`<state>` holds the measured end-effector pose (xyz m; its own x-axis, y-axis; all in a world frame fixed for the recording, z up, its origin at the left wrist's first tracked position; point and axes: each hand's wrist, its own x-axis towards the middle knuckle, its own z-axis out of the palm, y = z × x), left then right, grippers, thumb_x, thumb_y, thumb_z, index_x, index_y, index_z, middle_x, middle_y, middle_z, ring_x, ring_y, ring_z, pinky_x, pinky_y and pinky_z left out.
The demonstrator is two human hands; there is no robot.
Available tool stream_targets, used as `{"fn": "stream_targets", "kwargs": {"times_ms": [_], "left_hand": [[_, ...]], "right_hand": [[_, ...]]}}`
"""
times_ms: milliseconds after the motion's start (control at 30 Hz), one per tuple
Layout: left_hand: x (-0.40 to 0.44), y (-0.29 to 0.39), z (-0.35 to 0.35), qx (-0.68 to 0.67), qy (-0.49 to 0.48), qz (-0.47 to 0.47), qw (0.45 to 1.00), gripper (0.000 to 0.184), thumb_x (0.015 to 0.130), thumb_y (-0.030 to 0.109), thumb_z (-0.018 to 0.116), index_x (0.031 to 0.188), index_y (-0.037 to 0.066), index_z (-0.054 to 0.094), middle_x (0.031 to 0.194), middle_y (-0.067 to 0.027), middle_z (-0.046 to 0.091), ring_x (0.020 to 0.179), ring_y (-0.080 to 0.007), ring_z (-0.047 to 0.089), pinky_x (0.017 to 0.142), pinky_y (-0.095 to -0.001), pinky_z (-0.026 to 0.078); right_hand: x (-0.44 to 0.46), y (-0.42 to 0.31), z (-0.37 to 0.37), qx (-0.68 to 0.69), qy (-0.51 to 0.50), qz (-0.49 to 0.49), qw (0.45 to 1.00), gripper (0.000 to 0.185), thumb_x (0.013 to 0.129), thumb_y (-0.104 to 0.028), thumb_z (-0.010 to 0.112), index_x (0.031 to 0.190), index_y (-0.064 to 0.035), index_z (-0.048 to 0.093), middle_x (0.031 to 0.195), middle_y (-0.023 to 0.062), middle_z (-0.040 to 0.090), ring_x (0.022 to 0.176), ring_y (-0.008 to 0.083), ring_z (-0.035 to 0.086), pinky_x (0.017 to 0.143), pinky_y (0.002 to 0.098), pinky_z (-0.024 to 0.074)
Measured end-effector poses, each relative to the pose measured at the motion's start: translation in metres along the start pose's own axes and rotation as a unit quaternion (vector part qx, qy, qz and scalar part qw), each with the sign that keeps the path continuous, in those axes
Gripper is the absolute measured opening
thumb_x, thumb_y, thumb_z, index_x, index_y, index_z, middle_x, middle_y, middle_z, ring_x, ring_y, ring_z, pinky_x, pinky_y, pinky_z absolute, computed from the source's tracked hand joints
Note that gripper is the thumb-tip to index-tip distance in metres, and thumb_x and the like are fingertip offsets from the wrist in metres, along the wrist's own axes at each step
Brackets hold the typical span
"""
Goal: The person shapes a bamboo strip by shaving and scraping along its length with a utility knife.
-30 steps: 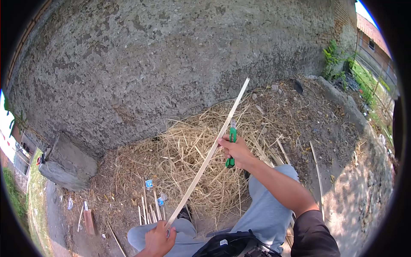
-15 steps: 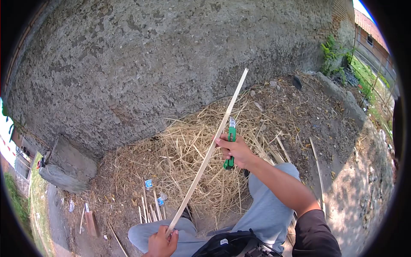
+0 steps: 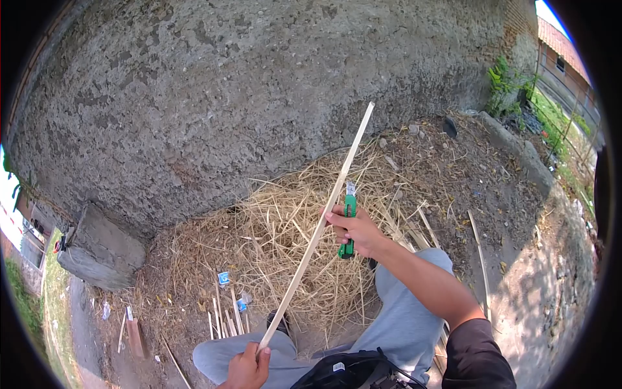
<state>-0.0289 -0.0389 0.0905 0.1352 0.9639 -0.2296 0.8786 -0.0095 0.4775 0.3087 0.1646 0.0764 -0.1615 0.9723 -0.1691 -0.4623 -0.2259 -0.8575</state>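
Observation:
A long pale bamboo strip (image 3: 303,262) slants up from my lap towards the wall. Its lower end is gripped between the thumb and fingers of my left hand (image 3: 248,368). My right hand (image 3: 357,231) is closed around a green utility knife (image 3: 350,207), blade upward, and the thumb of that hand presses on the strip near its middle. The knife stands just right of the strip. Whether its blade touches the strip I cannot tell. Below both hands lies a heap of straw-coloured shavings (image 3: 285,220).
A rough grey wall (image 3: 259,97) rises ahead. More strips (image 3: 481,259) lie on the ground at right, and several short pieces stand near my left knee beside blue packets (image 3: 224,278). A brown-handled blade (image 3: 135,337) and a concrete block (image 3: 107,249) are at left.
My left hand has shifted slightly to the right with the strip's lower end, so the strip tilts a little steeper. The knife has dropped very slightly; my right hand barely moved.

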Motion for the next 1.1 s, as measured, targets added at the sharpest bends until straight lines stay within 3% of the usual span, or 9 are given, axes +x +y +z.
{"fn": "stream_targets", "kwargs": {"times_ms": [133,200,300,667,733,867,933,1033,1100], "left_hand": [[0.004,-0.009,0.001,0.021,0.007,0.055,0.998,0.023,0.095,0.019,0.057,0.092,-0.002,0.051,0.058,-0.0225,0.057,0.057,-0.0454,0.06,0.052,-0.0498,0.046],[0.004,-0.017,0.005,0.024,0.016,0.076,0.997,0.025,0.097,0.024,0.057,0.091,0.0,0.053,0.057,-0.0148,0.058,0.05,-0.0332,0.06,0.046,-0.041,0.042],[0.002,-0.004,-0.001,-0.033,-0.007,0.028,0.999,0.028,0.099,0.029,0.049,0.104,0.002,0.054,0.073,-0.0299,0.06,0.071,-0.0509,0.059,0.058,-0.055,0.043],[0.0,0.0,-0.004,-0.03,-0.024,-0.01,0.999,0.03,0.099,0.029,0.05,0.113,0.003,0.053,0.078,-0.0299,0.062,0.075,-0.0514,0.06,0.06,-0.0548,0.044],[0.0,0.004,-0.004,-0.038,-0.011,-0.008,0.999,0.031,0.099,0.029,0.05,0.115,0.003,0.052,0.079,-0.0292,0.062,0.076,-0.051,0.06,0.062,-0.0549,0.045],[0.001,0.007,-0.003,-0.056,0.017,0.016,0.998,0.031,0.099,0.029,0.05,0.117,0.004,0.052,0.085,-0.0264,0.065,0.082,-0.0486,0.062,0.068,-0.0536,0.047],[0.003,0.009,-0.004,-0.054,0.018,0.009,0.998,0.03,0.098,0.029,0.051,0.116,0.004,0.053,0.086,-0.0256,0.065,0.083,-0.0478,0.062,0.069,-0.053,0.048],[0.008,0.012,-0.005,-0.027,0.011,-0.024,0.999,0.029,0.098,0.027,0.051,0.115,0.003,0.053,0.085,-0.0243,0.065,0.079,-0.0457,0.063,0.068,-0.0504,0.048],[0.016,0.004,0.001,-0.073,0.105,0.071,0.989,0.027,0.101,0.031,0.05,0.106,0.005,0.055,0.069,-0.0129,0.06,0.056,-0.0291,0.059,0.053,-0.0391,0.046]], "right_hand": [[-0.001,-0.002,0.001,-0.003,-0.008,-0.001,1.0,0.02,0.098,-0.015,0.058,0.115,-0.0052,0.065,0.083,-0.001,0.058,0.05,0.0028,0.034,0.048,0.022,0.0313],[-0.002,-0.001,0.002,0.0,-0.005,-0.002,1.0,0.021,0.098,-0.015,0.058,0.115,-0.0048,0.065,0.084,-0.0008,0.059,0.05,0.0028,0.035,0.047,0.022,0.0313],[-0.003,-0.001,0.001,0.001,-0.005,0.0,1.0,0.022,0.098,-0.014,0.058,0.116,-0.0038,0.064,0.084,-0.0008,0.059,0.051,0.0027,0.036,0.047,0.022,0.0311],[-0.002,0.0,0.0,0.024,-0.02,0.012,0.999,0.022,0.097,-0.014,0.058,0.116,-0.0037,0.064,0.086,-0.0006,0.059,0.05,0.0025,0.035,0.047,0.0218,0.0313],[-0.003,-0.002,0.001,0.056,-0.021,0.013,0.998,0.016,0.096,-0.017,0.062,0.106,-0.005,0.068,0.067,-0.0046,0.049,0.048,0.003,0.034,0.045,0.0221,0.0308],[-0.002,-0.002,-0.003,0.055,-0.023,0.011,0.998,0.019,0.096,-0.017,0.062,0.109,-0.005,0.068,0.066,-0.0051,0.045,0.048,0.0032,0.033,0.045,0.0222,0.0308],[-0.002,-0.004,-0.004,0.041,-0.026,0.013,0.999,0.022,0.098,-0.015,0.057,0.115,-0.0034,0.065,0.088,-0.0003,0.061,0.05,0.0018,0.035,0.047,0.022,0.0318],[-0.003,-0.007,-0.003,0.053,-0.021,0.007,0.998,0.022,0.097,-0.016,0.059,0.114,-0.003,0.064,0.088,0.0,0.061,0.051,0.0019,0.036,0.047,0.0221,0.0321],[-0.002,-0.012,-0.001,0.021,0.015,-0.007,1.0,0.022,0.097,-0.017,0.06,0.113,-0.0028,0.062,0.087,0.0001,0.061,0.051,0.0024,0.036,0.047,0.0224,0.0325]]}}
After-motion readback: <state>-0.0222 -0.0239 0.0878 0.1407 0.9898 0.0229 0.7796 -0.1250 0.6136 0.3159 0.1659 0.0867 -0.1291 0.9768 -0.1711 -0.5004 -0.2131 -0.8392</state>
